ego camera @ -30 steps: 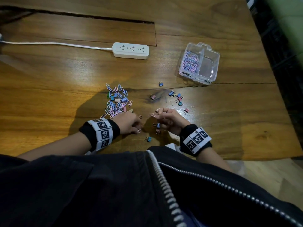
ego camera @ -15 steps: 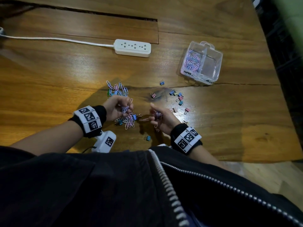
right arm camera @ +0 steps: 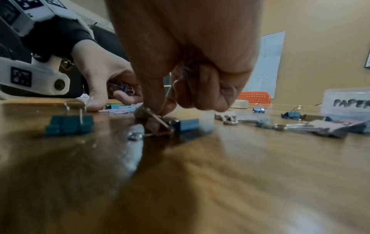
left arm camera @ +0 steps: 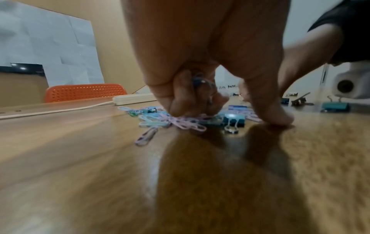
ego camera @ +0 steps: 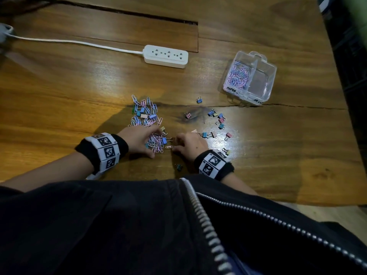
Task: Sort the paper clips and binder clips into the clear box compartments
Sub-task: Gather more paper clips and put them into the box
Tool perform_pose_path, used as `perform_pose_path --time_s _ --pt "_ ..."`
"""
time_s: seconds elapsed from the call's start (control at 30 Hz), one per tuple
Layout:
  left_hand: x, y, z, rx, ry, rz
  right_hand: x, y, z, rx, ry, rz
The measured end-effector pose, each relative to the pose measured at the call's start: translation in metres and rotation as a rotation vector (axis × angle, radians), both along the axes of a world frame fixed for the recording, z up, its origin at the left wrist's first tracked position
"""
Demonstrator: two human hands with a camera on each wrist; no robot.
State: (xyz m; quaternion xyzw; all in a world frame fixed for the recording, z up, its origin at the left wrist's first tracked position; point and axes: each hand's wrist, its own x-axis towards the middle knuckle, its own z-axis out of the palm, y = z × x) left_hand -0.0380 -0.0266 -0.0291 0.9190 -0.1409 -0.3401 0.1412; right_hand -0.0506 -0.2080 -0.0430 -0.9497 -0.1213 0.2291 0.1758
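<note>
Both hands are down on the wooden table (ego camera: 59, 108), close to the near edge, and nearly meeting in the middle. The left hand (ego camera: 140, 140) sits with its fingers curled over a loose cluster of paper clips (ego camera: 155, 142), pink and pale blue, and the left wrist view shows more clips tucked up in the curl of those fingers (left arm camera: 181, 95) while the thumb presses the wood beside a blue binder clip (left arm camera: 235, 119). The bigger heap of paper clips (ego camera: 146, 113) lies just beyond that hand, with a few binder clips mixed in.

Over to the right hand (ego camera: 190, 144): it is bunched up, fingertips (right arm camera: 158, 109) down at the wire handle of a blue binder clip (right arm camera: 185, 125) lying on the table, and something thin shows inside the curled fingers, though what it holds there is too blurred to tell. A teal binder clip (right arm camera: 69, 125) stands just to the side, apart from the hand.

Scattered binder clips (ego camera: 217, 121) lie past the right hand, toward the clear box (ego camera: 267, 84). The box sits well away at the far right, 2 compartments showing: the left one is full of paper clips (ego camera: 238, 75), the right one looks bare. A white power strip (ego camera: 165, 56) lies farther back, its cord running left.
</note>
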Motion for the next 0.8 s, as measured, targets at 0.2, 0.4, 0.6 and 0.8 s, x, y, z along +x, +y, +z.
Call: perform_pose_path --time_s 0.2,0.4,0.6,0.8 --pt "0.007 -0.006 -0.007 -0.046 -0.077 -0.028 0.007 -0.020 -0.006 0.093 0.103 -0.109" --pt "0.018 -0.006 -0.008 -0.122 -0.144 -0.033 0.009 -0.039 0.007 0.827 0.505 -0.612" --pt "0.029 -0.019 -0.007 0.007 -0.213 -0.088 0.019 -0.031 0.012 1.222 0.739 -0.770" --pt "0.037 -0.020 -0.005 -0.387 0.094 0.359 0.024 -0.016 0.007 1.232 0.780 -0.908"
